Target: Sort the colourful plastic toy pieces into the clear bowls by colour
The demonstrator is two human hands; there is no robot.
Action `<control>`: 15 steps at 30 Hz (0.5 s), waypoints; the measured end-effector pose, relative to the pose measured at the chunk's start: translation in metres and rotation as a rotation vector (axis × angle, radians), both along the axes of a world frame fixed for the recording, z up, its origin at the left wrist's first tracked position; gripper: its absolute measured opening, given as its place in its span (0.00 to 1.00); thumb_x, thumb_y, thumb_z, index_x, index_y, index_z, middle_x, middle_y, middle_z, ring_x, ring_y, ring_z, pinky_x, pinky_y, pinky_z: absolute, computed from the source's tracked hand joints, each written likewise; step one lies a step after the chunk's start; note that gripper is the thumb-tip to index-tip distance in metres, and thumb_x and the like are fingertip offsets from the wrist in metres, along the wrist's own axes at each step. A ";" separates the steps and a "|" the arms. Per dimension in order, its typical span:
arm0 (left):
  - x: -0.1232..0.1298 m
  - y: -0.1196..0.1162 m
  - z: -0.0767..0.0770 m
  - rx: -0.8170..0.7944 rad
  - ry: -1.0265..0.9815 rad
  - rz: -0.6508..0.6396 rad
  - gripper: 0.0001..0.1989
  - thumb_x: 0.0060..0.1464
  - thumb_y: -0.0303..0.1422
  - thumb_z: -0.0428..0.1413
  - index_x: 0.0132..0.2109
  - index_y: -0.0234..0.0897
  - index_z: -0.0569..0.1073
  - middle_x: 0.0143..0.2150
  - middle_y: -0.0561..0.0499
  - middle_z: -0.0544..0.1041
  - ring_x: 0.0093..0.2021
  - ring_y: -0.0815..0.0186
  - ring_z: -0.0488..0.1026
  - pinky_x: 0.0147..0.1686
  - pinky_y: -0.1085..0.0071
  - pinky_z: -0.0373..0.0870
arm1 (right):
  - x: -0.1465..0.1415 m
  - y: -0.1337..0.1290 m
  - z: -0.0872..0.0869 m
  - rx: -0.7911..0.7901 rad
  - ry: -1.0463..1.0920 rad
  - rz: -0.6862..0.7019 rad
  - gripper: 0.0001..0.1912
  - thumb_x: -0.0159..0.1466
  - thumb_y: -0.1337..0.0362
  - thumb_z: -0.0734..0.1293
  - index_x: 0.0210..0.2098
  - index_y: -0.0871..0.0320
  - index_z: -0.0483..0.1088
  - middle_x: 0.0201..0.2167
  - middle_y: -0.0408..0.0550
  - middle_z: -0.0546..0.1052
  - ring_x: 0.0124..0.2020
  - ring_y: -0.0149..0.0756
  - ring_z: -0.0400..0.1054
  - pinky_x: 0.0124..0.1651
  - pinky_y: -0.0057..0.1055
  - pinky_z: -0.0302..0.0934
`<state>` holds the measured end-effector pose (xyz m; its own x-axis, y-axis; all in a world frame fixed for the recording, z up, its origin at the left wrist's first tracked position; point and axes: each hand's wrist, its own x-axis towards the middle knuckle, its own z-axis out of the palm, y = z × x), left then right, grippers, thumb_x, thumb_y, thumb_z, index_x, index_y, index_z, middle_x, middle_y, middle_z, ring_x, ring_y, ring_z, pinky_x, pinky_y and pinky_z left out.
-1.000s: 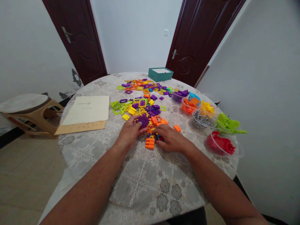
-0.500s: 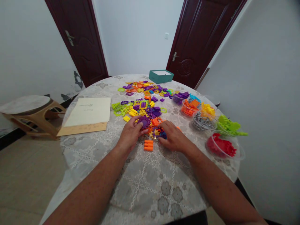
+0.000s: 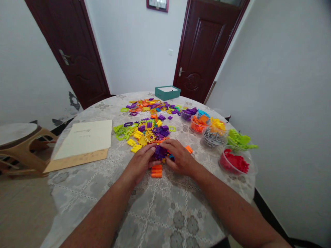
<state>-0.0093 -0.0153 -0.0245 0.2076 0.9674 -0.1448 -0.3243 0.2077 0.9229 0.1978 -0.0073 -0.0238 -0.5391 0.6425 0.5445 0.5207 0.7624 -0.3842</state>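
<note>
Between my two hands is a purple toothed plastic piece (image 3: 159, 153), partly covered by fingers. My left hand (image 3: 141, 160) is closed on its left side, thumb on top. From the right, my right hand (image 3: 181, 158) curls its fingers and thumb round the piece's other side. Just below the hands lie orange tube-shaped pieces (image 3: 156, 171), side by side on the tablecloth. Beyond my fingers spreads a pile of yellow, purple and green pieces, with a purple cluster (image 3: 160, 132) and yellow tubes (image 3: 136, 148) in it.
Clear tubs on the right hold red pieces (image 3: 236, 162), grey pieces (image 3: 214, 136), orange pieces (image 3: 198, 124) and other colours. A paper pad (image 3: 85, 139) lies at the left. Farther back are another mixed pile (image 3: 146, 108) and a green box (image 3: 167, 94).
My hands have come closer together, and my right hand has moved left to the purple piece. The camera view has tilted up and shifted right.
</note>
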 end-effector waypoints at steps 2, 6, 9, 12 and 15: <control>0.000 -0.002 0.001 0.003 0.014 -0.018 0.21 0.61 0.39 0.61 0.59 0.38 0.76 0.55 0.40 0.80 0.47 0.60 0.80 0.45 0.60 0.82 | 0.000 0.004 -0.005 0.016 -0.006 0.010 0.34 0.64 0.71 0.66 0.69 0.51 0.60 0.63 0.58 0.68 0.64 0.50 0.62 0.66 0.56 0.59; 0.003 -0.004 0.002 0.058 0.140 -0.034 0.25 0.57 0.37 0.65 0.61 0.39 0.76 0.59 0.42 0.79 0.53 0.56 0.79 0.48 0.61 0.81 | -0.001 0.005 -0.007 0.003 -0.017 0.043 0.34 0.63 0.72 0.65 0.68 0.52 0.62 0.64 0.58 0.68 0.65 0.47 0.62 0.67 0.52 0.60; 0.006 -0.007 0.002 0.092 0.200 0.014 0.27 0.54 0.35 0.65 0.61 0.39 0.75 0.60 0.41 0.79 0.54 0.54 0.79 0.47 0.61 0.81 | -0.001 0.002 -0.003 -0.049 0.032 0.062 0.35 0.63 0.71 0.67 0.68 0.53 0.62 0.66 0.57 0.66 0.67 0.47 0.60 0.68 0.51 0.59; 0.007 -0.009 0.001 0.120 0.233 0.029 0.29 0.56 0.37 0.63 0.64 0.39 0.73 0.61 0.40 0.78 0.52 0.54 0.80 0.49 0.57 0.80 | -0.002 0.002 -0.002 -0.228 0.188 -0.022 0.32 0.63 0.68 0.68 0.67 0.53 0.63 0.62 0.55 0.71 0.62 0.44 0.66 0.64 0.48 0.63; 0.007 -0.010 0.000 0.201 0.333 0.031 0.27 0.58 0.38 0.62 0.64 0.39 0.73 0.63 0.40 0.76 0.55 0.53 0.79 0.53 0.56 0.78 | -0.005 0.008 -0.005 -0.526 0.362 -0.055 0.23 0.66 0.63 0.68 0.60 0.54 0.69 0.49 0.50 0.78 0.49 0.39 0.74 0.54 0.40 0.69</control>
<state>-0.0023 -0.0251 -0.0241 0.1517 0.9884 -0.0067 -0.0031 0.0073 1.0000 0.1933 0.0003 -0.0288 -0.3385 0.8950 0.2906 0.3206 0.4000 -0.8586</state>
